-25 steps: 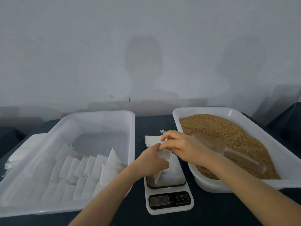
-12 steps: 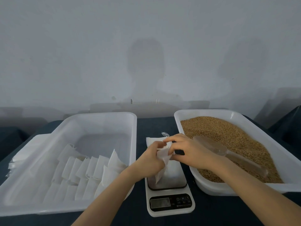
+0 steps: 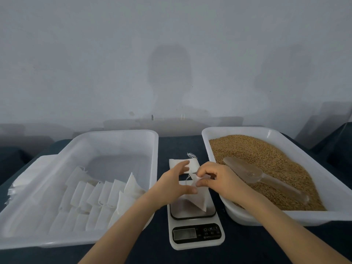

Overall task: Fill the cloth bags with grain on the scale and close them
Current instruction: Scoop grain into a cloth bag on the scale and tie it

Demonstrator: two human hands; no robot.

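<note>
Item: cloth bag (image 3: 198, 197), white, held tilted above the steel platform of the scale (image 3: 209, 231). Its lower corner reaches down to the platform; whether it touches cannot be told.

Right hand (image 3: 219, 180): thumb and forefinger pinch the bag's upper edge, where a thin drawstring hangs loose. The other fingers are curled.

Left hand (image 3: 175, 187): spread in a wide curve. The thumb tip touches the bag's side and the fingers stretch upward, closed round nothing.

Spare bag (image 3: 192, 163): flat on the dark tabletop (image 3: 181, 145) just behind the scale, drawstring bunched at its far corner, partly covered by the left fingers.

Grain tub (image 3: 238, 129): white plastic, right of the scale, holding brown grain (image 3: 266, 153).

Scoop (image 3: 247, 172): clear plastic, lying on the grain, handle toward the near right.

Left tub (image 3: 118, 132): white plastic, left of the scale, with rows of white bags (image 3: 99, 195) standing in its near half.

Flat stack (image 3: 24, 180): pale sheets or bags just outside the left tub's far-left wall; too blurred to tell which.
</note>
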